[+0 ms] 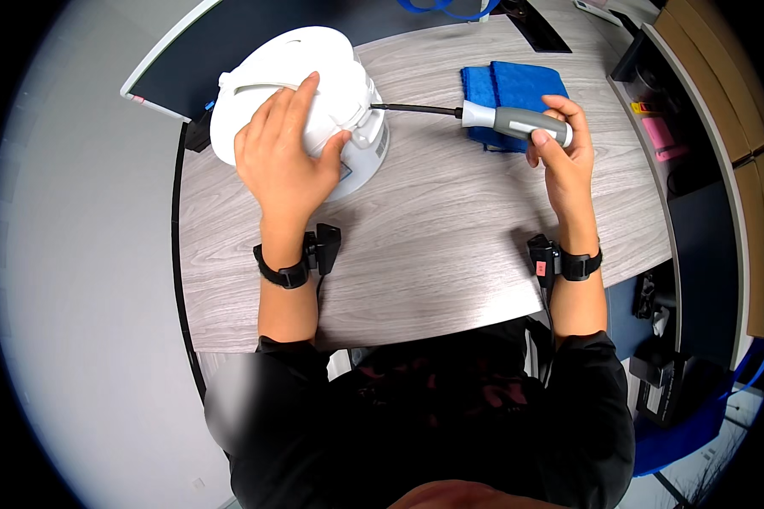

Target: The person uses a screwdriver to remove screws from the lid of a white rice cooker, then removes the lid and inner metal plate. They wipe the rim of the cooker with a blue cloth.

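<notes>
On the left of the desk stands a white rounded appliance [293,58] with a lid and a curved handle, probably a rice cooker. My left hand [287,153] lies on its top, fingers stretched out flat and thumb spread toward the near right side. In my right hand [563,144] is a screwdriver [518,124] with a grey and white grip, held level between thumb and fingers. Its long dark shaft points left, and the tip meets a small projecting part [367,127] on the appliance's right side. Whether the tip sits in a screw is too small to tell.
A folded blue cloth [518,81] lies behind and partly under the screwdriver on the wood-grain desk [433,246]. A dark partition [382,21] runs along the back. At the right stands a shelf [662,127] with small items and cardboard boxes [713,59].
</notes>
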